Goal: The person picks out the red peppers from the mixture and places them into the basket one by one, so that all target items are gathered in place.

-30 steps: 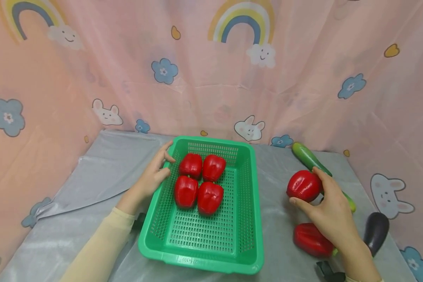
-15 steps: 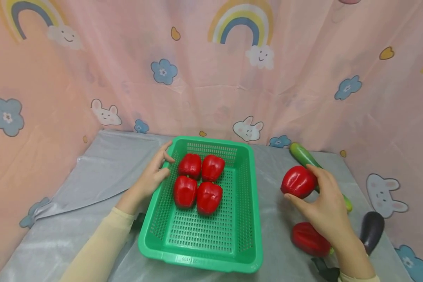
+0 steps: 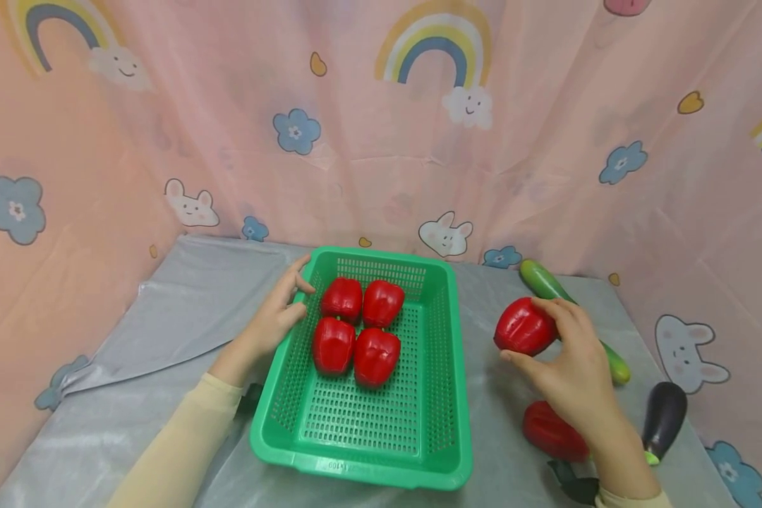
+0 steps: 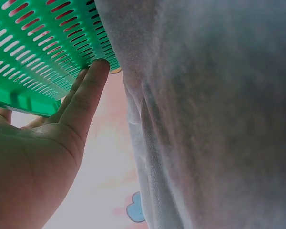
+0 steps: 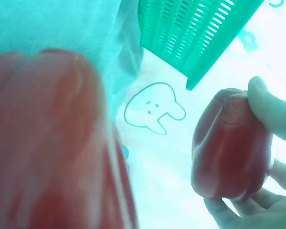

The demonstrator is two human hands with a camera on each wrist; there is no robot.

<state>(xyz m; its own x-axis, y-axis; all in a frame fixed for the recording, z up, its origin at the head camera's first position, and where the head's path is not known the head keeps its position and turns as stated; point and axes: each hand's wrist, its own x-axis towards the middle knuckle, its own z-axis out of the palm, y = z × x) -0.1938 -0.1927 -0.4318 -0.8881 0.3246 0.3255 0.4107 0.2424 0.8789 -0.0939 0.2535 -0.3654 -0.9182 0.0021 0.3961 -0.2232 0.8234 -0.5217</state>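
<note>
Left hand (image 3: 269,321): partly open, digits on both sides of the wall of the green plastic basket (image 3: 362,474), gripping it at the rim. Right hand (image 3: 574,374): thumb and fingers spread around 1 red bell pepper (image 3: 524,328), grasping it above the grey cloth (image 3: 482,303), apart from the basket. The basket, between both hands, contains 4 more bell peppers (image 3: 377,356). 1 loose bell pepper (image 3: 554,430) lies nearer the person, beside the right wrist; an eggplant (image 3: 665,416) lies to that hand's right. Markings: small characters on the basket's near rim, not reliably legible.
</note>
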